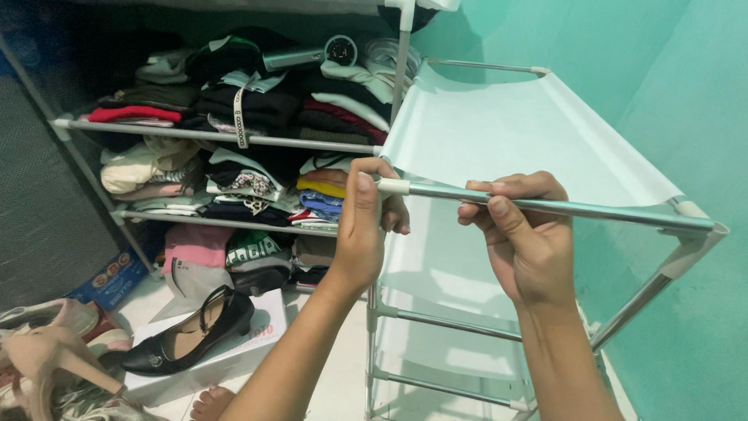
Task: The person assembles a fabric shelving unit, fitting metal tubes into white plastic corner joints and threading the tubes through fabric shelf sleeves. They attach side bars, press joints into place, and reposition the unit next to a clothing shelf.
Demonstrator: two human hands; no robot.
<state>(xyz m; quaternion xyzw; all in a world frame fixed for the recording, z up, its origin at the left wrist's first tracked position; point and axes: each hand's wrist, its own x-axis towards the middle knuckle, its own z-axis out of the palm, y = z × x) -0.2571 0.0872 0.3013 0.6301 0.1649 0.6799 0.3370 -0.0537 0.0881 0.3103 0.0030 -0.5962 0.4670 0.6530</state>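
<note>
A pale green fabric shelf rack (499, 132) with silver metal tubes stands in front of me. My left hand (365, 226) grips the white plastic corner joint (392, 186) at the front left of the top shelf. My right hand (523, 238) is closed around the front horizontal metal tube (623, 211), a little to the right of that joint. The tube runs to a white joint at the rack's right corner (693, 212). Lower fabric shelves hang below my hands.
To the left stands a rack packed with folded clothes (257, 140). On the floor lie a white shoebox (234, 343) with a black heeled shoe (191, 331) on it, beige heels (47, 343) and a blue box (117, 281). A green wall (662, 70) lies to the right.
</note>
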